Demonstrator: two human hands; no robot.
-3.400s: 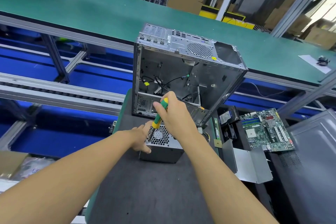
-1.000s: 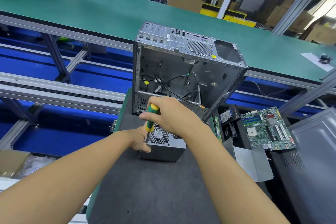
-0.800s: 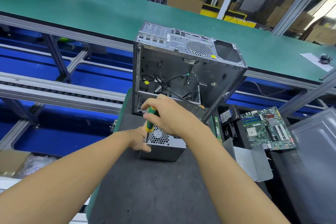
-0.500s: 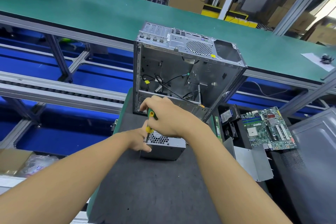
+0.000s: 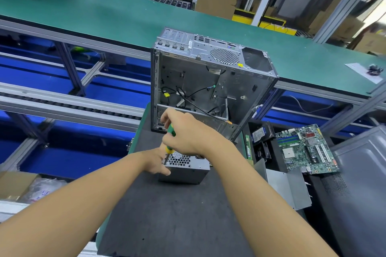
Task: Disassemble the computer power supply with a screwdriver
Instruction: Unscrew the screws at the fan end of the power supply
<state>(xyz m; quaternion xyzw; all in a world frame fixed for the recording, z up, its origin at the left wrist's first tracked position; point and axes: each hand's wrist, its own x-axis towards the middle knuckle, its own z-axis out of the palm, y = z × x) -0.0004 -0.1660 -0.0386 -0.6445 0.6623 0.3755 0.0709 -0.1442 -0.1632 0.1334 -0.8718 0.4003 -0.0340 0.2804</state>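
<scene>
Two bare forearms reach in from the bottom edge toward the middle of a dark grey work mat (image 5: 171,215). Furthest left, the left hand (image 5: 155,161) rests against the left side of the small grey metal power supply box (image 5: 184,170), fingers curled together and pressed to its near-left corner — thumb and fingertips touching the casing beside the honeycomb grille. Just above that corner stands the green-and-yellow-handled screwdriver (image 5: 170,139), nearly upright, its metal tip down on the grille's left edge right beside the left fingers. The right hand (image 5: 186,131) is wrapped round the handle, fingers clamped tight, covering most of it — only a strip of green and the yellow collar show. Behind the hands stands the open silver computer tower case (image 5: 208,81), loose black cables hanging inside. Further right, off the mat, lies a green motherboard (image 5: 306,149) on dark panels.
</scene>
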